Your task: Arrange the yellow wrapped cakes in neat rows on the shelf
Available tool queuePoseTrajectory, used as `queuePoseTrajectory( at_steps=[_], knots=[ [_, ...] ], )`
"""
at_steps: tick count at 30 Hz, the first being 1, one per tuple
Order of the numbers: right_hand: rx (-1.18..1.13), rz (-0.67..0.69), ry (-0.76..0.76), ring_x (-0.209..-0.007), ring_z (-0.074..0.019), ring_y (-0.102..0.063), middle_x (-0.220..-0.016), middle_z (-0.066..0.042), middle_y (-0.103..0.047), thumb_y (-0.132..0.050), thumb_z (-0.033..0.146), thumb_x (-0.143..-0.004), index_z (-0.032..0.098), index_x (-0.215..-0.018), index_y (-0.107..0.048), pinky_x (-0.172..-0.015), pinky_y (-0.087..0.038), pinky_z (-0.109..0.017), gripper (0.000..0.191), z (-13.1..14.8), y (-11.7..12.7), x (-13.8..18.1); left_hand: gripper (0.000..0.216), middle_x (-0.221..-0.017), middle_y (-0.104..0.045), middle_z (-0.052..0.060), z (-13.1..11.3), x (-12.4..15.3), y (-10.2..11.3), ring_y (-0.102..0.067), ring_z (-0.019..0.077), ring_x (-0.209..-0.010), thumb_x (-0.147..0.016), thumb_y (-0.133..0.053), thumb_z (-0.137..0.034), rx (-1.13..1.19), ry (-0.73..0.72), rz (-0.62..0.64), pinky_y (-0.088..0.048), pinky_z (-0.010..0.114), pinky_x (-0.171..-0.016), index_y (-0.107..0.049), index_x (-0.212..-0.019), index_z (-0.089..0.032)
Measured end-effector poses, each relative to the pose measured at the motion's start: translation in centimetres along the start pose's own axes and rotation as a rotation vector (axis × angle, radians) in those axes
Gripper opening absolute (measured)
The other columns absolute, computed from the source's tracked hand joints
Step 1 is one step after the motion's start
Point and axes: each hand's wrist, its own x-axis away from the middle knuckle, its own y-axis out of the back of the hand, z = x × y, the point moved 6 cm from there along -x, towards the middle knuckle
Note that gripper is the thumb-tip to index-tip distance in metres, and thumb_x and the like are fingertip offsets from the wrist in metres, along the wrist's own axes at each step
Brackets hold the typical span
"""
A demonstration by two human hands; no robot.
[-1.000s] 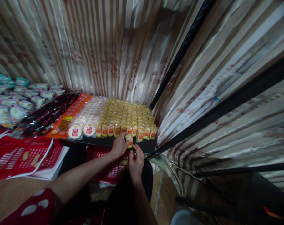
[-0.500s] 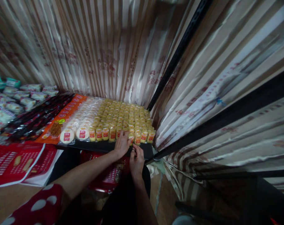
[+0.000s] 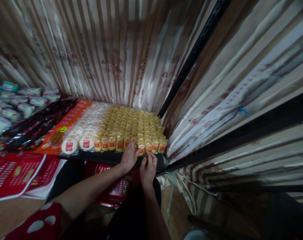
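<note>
Rows of small yellow snack packets (image 3: 126,124) with red labels stand close together on a black shelf (image 3: 101,156). My left hand (image 3: 129,156) is at the front row, its bent fingers closed against a snack packet (image 3: 140,148) on its right side. Just to the right, my right hand (image 3: 148,169) has its thumb and fingers drawn together at the lower edge of a neighbouring packet (image 3: 148,145). My fingers partly cover the lower parts of these packets. Left of the yellow rows lie round white cracker packs (image 3: 86,142) in clear wrap.
An orange snack bag (image 3: 56,138), dark shiny packs (image 3: 33,125) and white packs (image 3: 26,107) continue leftward. Red baskets (image 3: 13,170) sit below the shelf edge. A striped curtain (image 3: 116,50) hangs behind, and black metal bars (image 3: 191,63) cross at the right.
My right hand has moved up and slightly right, bringing its fingertips to the front row. My left hand stays at nearly the same spot. The view has shifted slightly.
</note>
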Motion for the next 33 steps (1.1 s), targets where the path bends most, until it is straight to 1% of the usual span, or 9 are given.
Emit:
queuePoseTrajectory(
  at_steps=[4, 10, 14, 21, 25, 27, 29, 31, 33],
  knots=[
    [-0.005, 0.021, 0.020, -0.104, -0.0193, -0.048, -0.107, -0.010, -0.049, -0.036, 0.019, -0.085, 0.019, -0.117, -0.056, -0.093, -0.041, -0.038, 0.038, -0.4, -0.5, -0.1, 0.014, -0.083, -0.051, 0.000, 0.2, 0.1, 0.0, -0.052, 0.0142, -0.076, -0.081, -0.048, -0.016, -0.033, 0.037, -0.003, -0.044, 0.028, -0.071, -0.046, -0.094, -0.019],
    [-0.013, 0.013, 0.002, -0.103, -0.0195, -0.049, -0.106, -0.011, -0.049, -0.034, 0.018, -0.084, 0.019, -0.116, -0.057, -0.090, -0.043, -0.038, 0.040, -0.6, -0.8, -0.2, 0.016, -0.082, -0.054, 0.000, 0.1, -0.5, -0.5, -0.054, 0.0141, -0.074, -0.082, -0.045, -0.014, -0.125, 0.073, 0.053, -0.042, 0.026, -0.068, -0.045, -0.098, -0.019],
    [-0.014, 0.021, 0.031, -0.101, -0.0186, -0.050, -0.105, -0.010, -0.050, -0.035, 0.016, -0.082, 0.019, -0.111, -0.060, -0.091, -0.043, -0.037, 0.038, -0.6, -0.9, -0.2, 0.015, -0.086, -0.057, 0.001, 0.1, -0.4, -0.7, -0.056, 0.0152, -0.075, -0.084, -0.044, -0.017, -0.186, 0.066, 0.067, -0.042, 0.026, -0.067, -0.047, -0.099, -0.019],
    [-0.017, 0.040, 0.033, -0.103, -0.0191, -0.049, -0.107, -0.011, -0.050, -0.037, 0.015, -0.081, 0.017, -0.109, -0.061, -0.092, -0.042, -0.037, 0.037, -0.7, -0.9, -0.2, 0.018, -0.092, -0.058, 0.003, -0.3, -0.4, -0.3, -0.057, 0.0156, -0.081, -0.085, -0.043, -0.015, -0.171, 0.040, 0.072, -0.044, 0.026, -0.072, -0.050, -0.101, -0.019],
    [-0.065, 0.018, 0.059, -0.105, -0.0192, -0.050, -0.107, -0.011, -0.052, -0.035, 0.017, -0.082, 0.017, -0.107, -0.061, -0.092, -0.043, -0.038, 0.036, 0.0, -0.1, 0.1, 0.024, -0.103, -0.057, 0.003, -0.6, -0.1, 0.4, -0.056, 0.0156, -0.090, -0.085, -0.042, -0.013, -0.162, 0.012, 0.085, -0.044, 0.027, -0.078, -0.051, -0.105, -0.021],
    [-0.088, -0.002, 0.077, -0.105, -0.0190, -0.051, -0.108, -0.011, -0.053, -0.036, 0.019, -0.083, 0.017, -0.106, -0.061, -0.091, -0.043, -0.038, 0.034, 0.6, 0.6, 0.7, 0.026, -0.106, -0.056, 0.004, -0.8, 0.5, 1.0, -0.055, 0.0162, -0.094, -0.086, -0.040, -0.014, -0.149, -0.032, 0.076, -0.043, 0.027, -0.082, -0.050, -0.109, -0.021],
    [-0.105, 0.014, 0.104, -0.103, -0.0184, -0.052, -0.105, -0.010, -0.056, -0.037, 0.021, -0.084, 0.017, -0.104, -0.062, -0.091, -0.043, -0.037, 0.032, 1.5, 1.1, 1.6, 0.025, -0.103, -0.057, 0.005, -0.7, 1.6, 1.7, -0.055, 0.0165, -0.095, -0.086, -0.038, -0.015, -0.119, -0.094, 0.063, -0.043, 0.028, -0.084, -0.051, -0.107, -0.019],
    [-0.136, 0.097, 0.126, -0.099, -0.0175, -0.055, -0.101, -0.009, -0.059, -0.039, 0.022, -0.085, 0.018, -0.100, -0.062, -0.090, -0.043, -0.035, 0.029, 2.2, 0.9, 2.9, 0.023, -0.096, -0.057, 0.005, -0.1, 3.4, 2.2, -0.055, 0.0162, -0.093, -0.087, -0.036, -0.017, -0.073, -0.144, 0.070, -0.043, 0.027, -0.084, -0.053, -0.103, -0.018],
    [-0.159, 0.233, 0.100, -0.094, -0.0166, -0.057, -0.095, -0.008, -0.062, -0.039, 0.024, -0.085, 0.019, -0.094, -0.063, -0.087, -0.045, -0.032, 0.027, 2.4, -0.2, 4.7, 0.023, -0.092, -0.058, 0.005, 1.3, 5.7, 2.2, -0.055, 0.0159, -0.089, -0.088, -0.034, -0.020, -0.021, -0.152, 0.116, -0.044, 0.027, -0.083, -0.055, -0.098, -0.017]
  ],
)
